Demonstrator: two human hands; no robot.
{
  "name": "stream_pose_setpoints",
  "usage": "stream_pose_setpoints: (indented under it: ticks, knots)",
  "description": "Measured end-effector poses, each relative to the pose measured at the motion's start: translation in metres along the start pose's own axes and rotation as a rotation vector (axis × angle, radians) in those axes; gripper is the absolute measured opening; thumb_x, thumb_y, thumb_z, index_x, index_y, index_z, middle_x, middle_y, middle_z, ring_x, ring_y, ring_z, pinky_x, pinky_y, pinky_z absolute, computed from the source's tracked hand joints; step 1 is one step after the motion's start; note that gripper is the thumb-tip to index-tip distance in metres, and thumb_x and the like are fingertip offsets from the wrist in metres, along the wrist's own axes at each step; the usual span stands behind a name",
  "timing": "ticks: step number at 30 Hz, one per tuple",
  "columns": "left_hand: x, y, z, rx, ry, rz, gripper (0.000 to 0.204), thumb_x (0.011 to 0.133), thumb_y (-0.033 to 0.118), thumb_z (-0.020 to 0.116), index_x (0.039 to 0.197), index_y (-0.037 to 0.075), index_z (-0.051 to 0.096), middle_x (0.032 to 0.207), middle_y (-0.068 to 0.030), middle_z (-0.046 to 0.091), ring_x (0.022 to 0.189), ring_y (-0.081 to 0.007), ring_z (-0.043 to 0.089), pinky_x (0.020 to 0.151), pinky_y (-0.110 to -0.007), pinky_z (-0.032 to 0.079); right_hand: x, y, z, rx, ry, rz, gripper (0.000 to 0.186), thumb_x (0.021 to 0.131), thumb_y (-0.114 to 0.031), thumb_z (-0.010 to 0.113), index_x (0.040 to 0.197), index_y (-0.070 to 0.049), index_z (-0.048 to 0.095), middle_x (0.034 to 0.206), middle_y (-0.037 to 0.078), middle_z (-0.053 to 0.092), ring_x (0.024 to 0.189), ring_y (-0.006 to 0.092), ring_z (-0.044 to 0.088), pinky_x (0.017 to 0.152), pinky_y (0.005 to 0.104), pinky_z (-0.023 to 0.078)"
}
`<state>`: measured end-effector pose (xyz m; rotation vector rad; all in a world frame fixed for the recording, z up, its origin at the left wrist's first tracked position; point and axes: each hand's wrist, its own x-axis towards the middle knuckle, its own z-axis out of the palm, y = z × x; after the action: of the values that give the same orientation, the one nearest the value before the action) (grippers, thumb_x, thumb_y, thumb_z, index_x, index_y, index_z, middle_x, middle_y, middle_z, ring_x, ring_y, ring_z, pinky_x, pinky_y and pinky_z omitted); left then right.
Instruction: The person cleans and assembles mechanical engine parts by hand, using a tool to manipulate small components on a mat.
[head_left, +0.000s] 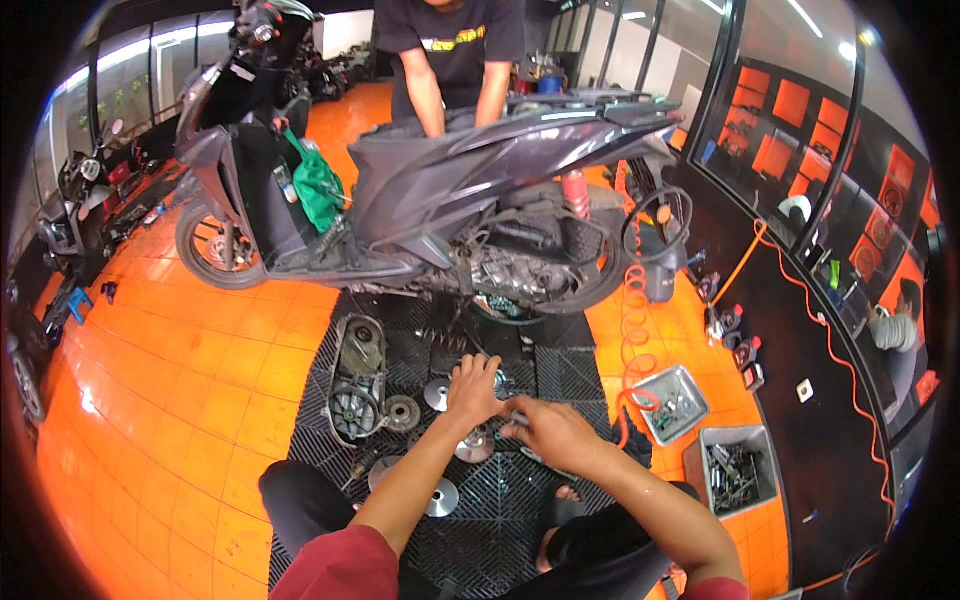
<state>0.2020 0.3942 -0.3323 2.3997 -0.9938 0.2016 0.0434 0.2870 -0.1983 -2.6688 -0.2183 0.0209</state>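
Note:
Over the black ribbed mat (500,490), my two hands meet close together. My left hand (472,390) is closed with its fingers bent over; what it grips is hidden beneath. My right hand (552,432) is curled just beside it, a small greyish piece showing at its fingertips, too small to name. Below them lies a shiny metal disc (475,446), with another disc (441,497) nearer to me. Left of my hands are a round toothed-looking part (402,413) and a long metal engine cover (361,350).
A dark scooter (450,190) with its side mechanism exposed stands ahead; a person (450,60) behind it reaches into its seat area. To the right are a metal tray (690,388) of small parts, a grey bin (765,455) of tools and a coiled orange air hose (634,330).

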Motion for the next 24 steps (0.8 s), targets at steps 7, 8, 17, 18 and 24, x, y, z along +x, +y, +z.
stream_pose_setpoints:
  ticks: [7, 8, 17, 18, 24]
  knots:
    - [-0.010, -0.014, -0.066, 0.400, -0.108, 0.243, 0.076, 0.064, 0.019, 0.090, 0.130, 0.002, 0.057, 0.119, -0.0127, 0.058, 0.118, -0.0298, 0.054, 0.099, -0.041, 0.047, 0.029, -0.008, -0.035, -0.062, 0.153, -0.023, 0.042, 0.095, -0.040, 0.073, 0.120, -0.007, 0.066, 0.098, 0.020, 0.074, 0.096, 0.0406, 0.071, 0.082, 0.0489, 0.054]
    - [-0.011, -0.015, -0.069, 0.389, -0.104, 0.245, 0.075, 0.064, 0.018, 0.090, 0.129, 0.002, 0.057, 0.119, -0.0124, 0.058, 0.117, -0.0297, 0.054, 0.099, -0.041, 0.047, 0.039, -0.008, -0.045, 0.042, 0.032, -0.044, 0.041, 0.094, -0.039, 0.073, 0.118, -0.006, 0.067, 0.096, 0.020, 0.074, 0.095, 0.0405, 0.072, 0.082, 0.0485, 0.054]
    - [-0.023, -0.045, -0.074, -0.114, 0.042, -0.133, 0.098, 0.062, 0.016, 0.090, 0.146, -0.010, 0.046, 0.138, -0.0220, 0.052, 0.131, -0.0391, 0.047, 0.115, -0.041, 0.042, 0.081, 0.032, -0.005, 0.104, 0.047, -0.041, 0.039, 0.094, -0.035, 0.074, 0.117, -0.004, 0.067, 0.101, 0.022, 0.074, 0.097, 0.0417, 0.071, 0.082, 0.0467, 0.054]
    - [-0.022, -0.049, -0.073, -0.137, 0.063, -0.130, 0.098, 0.062, 0.015, 0.090, 0.145, -0.010, 0.046, 0.137, -0.0216, 0.052, 0.131, -0.0388, 0.047, 0.115, -0.041, 0.042, 0.086, 0.030, -0.008, 0.137, 0.031, 0.001, 0.040, 0.094, -0.035, 0.074, 0.117, -0.004, 0.067, 0.101, 0.021, 0.074, 0.097, 0.0414, 0.071, 0.082, 0.0466, 0.054]
    - [-0.014, -0.065, -0.067, -0.192, 0.002, -0.141, 0.106, 0.065, 0.019, 0.092, 0.152, -0.008, 0.038, 0.139, -0.0217, 0.051, 0.133, -0.0388, 0.046, 0.115, -0.043, 0.041, 0.108, 0.052, -0.006, 0.310, -0.029, 0.014, 0.036, 0.095, -0.030, 0.074, 0.119, -0.003, 0.068, 0.096, 0.019, 0.075, 0.093, 0.0364, 0.073, 0.079, 0.0437, 0.055]
